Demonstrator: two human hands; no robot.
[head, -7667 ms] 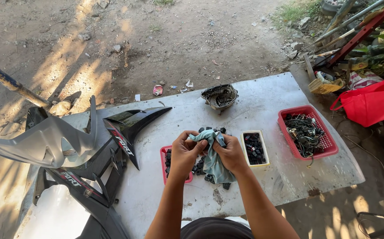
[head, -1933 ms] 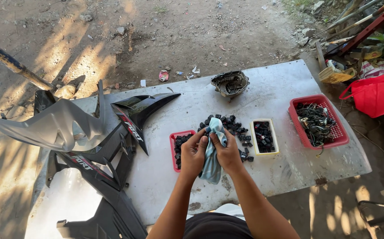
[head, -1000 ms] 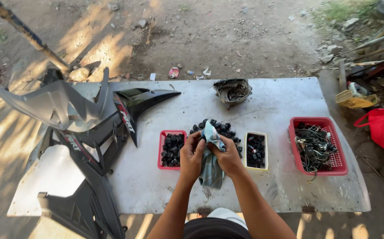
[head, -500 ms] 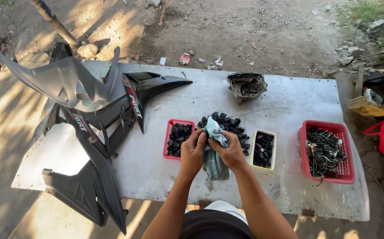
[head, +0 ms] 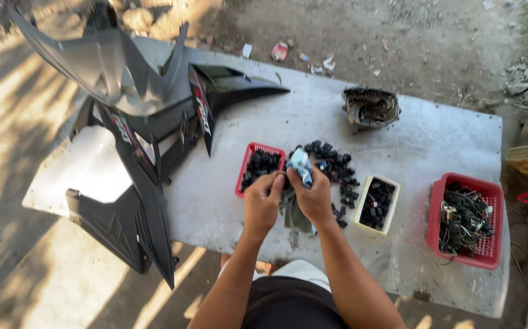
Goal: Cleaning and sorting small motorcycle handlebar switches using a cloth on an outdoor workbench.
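A pale blue-grey rag [head: 301,172] is pinched between both hands above the middle of a worn grey table [head: 313,122]. The left hand [head: 263,201] is closed on the rag's near side, fingers curled in; the right hand [head: 314,196] is clamped on it from the other side, thumb on top. The upper end of the rag is bunched above the knuckles, and its darker tail hangs down below the hands, against the table's near part. Whether a small part is wrapped inside the rag cannot be told. Just behind the hands a loose heap of small black parts [head: 336,170] is spread on the table. A small red basket [head: 259,167] of similar black pieces is set just left of the hands; a cream tray [head: 377,204] of black pieces lies to the right. A larger red basket [head: 468,222] filled with tangled wires is placed near the right edge. A dirty round housing [head: 370,108] sits at the far side. Black and grey motorcycle fairing panels [head: 142,122] are stacked over the table's left end.
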